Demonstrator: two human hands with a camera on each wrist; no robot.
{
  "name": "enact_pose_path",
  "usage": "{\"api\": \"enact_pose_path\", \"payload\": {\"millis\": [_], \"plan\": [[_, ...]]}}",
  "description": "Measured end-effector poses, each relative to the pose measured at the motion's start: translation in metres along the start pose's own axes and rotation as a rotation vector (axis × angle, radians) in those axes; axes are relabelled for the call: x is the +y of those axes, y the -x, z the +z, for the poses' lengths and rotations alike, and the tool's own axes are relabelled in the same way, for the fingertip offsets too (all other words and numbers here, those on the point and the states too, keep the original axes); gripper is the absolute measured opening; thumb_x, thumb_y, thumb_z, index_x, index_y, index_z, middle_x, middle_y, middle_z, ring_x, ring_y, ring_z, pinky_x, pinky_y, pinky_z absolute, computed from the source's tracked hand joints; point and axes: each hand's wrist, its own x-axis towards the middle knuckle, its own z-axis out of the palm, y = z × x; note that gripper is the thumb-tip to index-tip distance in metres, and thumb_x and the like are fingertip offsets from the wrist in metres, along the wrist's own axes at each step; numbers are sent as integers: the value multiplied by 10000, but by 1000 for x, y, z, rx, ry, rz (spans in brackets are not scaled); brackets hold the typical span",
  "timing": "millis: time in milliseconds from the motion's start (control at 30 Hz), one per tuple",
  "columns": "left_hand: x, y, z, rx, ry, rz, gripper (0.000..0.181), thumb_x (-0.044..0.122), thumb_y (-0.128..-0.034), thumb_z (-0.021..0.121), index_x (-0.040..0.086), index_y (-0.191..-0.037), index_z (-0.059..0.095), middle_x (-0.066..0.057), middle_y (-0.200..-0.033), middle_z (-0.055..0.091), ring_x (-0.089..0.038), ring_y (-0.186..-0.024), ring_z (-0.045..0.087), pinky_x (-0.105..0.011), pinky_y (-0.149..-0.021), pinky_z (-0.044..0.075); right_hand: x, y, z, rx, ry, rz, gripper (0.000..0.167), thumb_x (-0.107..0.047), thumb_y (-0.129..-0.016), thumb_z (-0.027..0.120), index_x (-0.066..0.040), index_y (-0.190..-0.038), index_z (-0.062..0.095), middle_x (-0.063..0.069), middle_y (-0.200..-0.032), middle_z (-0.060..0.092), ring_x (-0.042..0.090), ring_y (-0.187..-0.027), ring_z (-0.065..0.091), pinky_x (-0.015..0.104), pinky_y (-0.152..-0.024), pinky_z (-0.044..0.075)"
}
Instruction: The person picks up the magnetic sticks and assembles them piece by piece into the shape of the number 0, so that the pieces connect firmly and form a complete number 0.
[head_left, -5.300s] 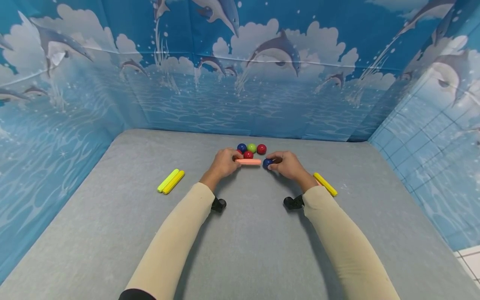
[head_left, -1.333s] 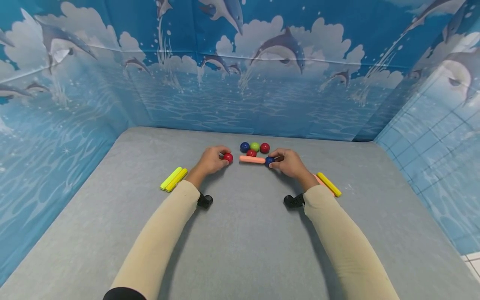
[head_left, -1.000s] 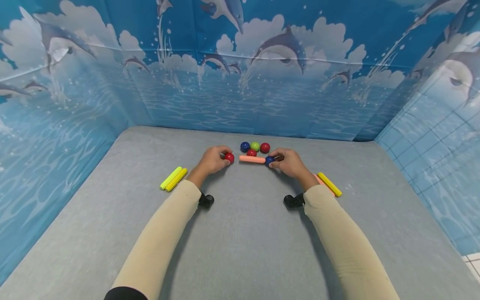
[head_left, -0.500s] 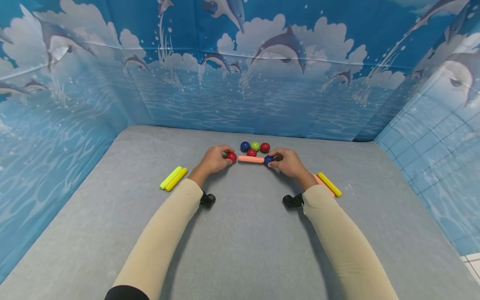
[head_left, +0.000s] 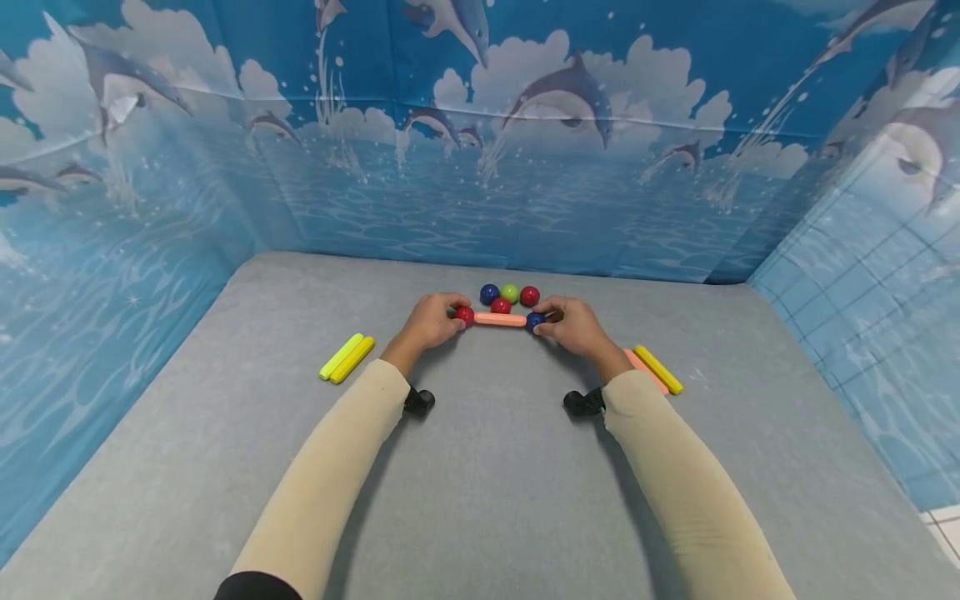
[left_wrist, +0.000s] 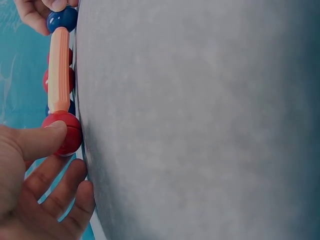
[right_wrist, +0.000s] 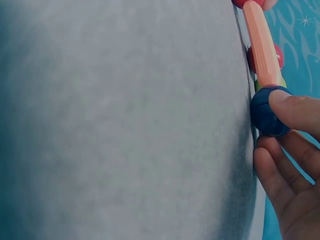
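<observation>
Head view: a grey table (head_left: 495, 483) is being backed by a blue dolphin-print curtain (head_left: 450, 217). Item, one salmon stick (head_left: 500, 319), being lined up near the far edge. Item, one red ball (head_left: 465, 316), being pinched by the left hand (head_left: 437, 319) at the stick's 9 o'clock end. Item, one blue ball (head_left: 535, 322), being pinched by the right hand (head_left: 573, 325) at its 3 o'clock end. The hands are being held apart. Four loose balls (head_left: 510, 292) are being left unheld from 12 to 1 o'clock. Two yellow sticks (head_left: 353, 360) are lying toward 8 o'clock; a further yellow stick (head_left: 658, 369) and second salmon stick (head_left: 647, 372) toward 4.

Change: the gap between red ball and stick has just been closed; a ball is now being presented at each end, so a three-piece row is apparently being formed. Whether the pieces are being locked cannot be told.

Left wrist view: the stick is being shown running toward 12 o'clock, from red ball to blue.

Right wrist view: the blue ball is being pressed by the thumb, the stick pointing toward 11 o'clock.
</observation>
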Motion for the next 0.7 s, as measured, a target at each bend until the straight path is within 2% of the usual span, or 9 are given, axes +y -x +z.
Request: {"api": "enact_pose_path", "payload": {"millis": [267, 400, 700], "plan": [[-1, 1, 1, -19, 0, -24, 378, 112, -951, 649, 155, -1325, 633, -93, -1354, 609, -258, -1210, 569, -423, -1016, 503, 0, 2, 4, 7, 4, 12, 316, -108, -922, 681, -93, -1238, 663, 166, -1252, 639, 318, -1118, 629, 339, -751, 527], [-2, 1, 0, -21, -1, -33, 380, 115, -954, 646, 164, -1330, 633, -88, -1373, 601, -259, -1247, 551, -429, -1037, 489, -1, 1, 6, 5, 1, 15, 321, -113, -930, 675, -89, -1250, 652, 165, -1267, 631, 319, -1130, 625, 366, -796, 540], [-2, -1, 0, -8, -5, -12, 390, 122, -952, 648, 164, -1340, 633, -98, -1399, 595, -277, -1265, 555, -443, -1048, 482, -1, 1, 5, 8, -15, 32, 321, -108, -942, 655, -84, -1261, 634, 171, -1309, 604, 333, -1173, 609, 423, -870, 540]]}}
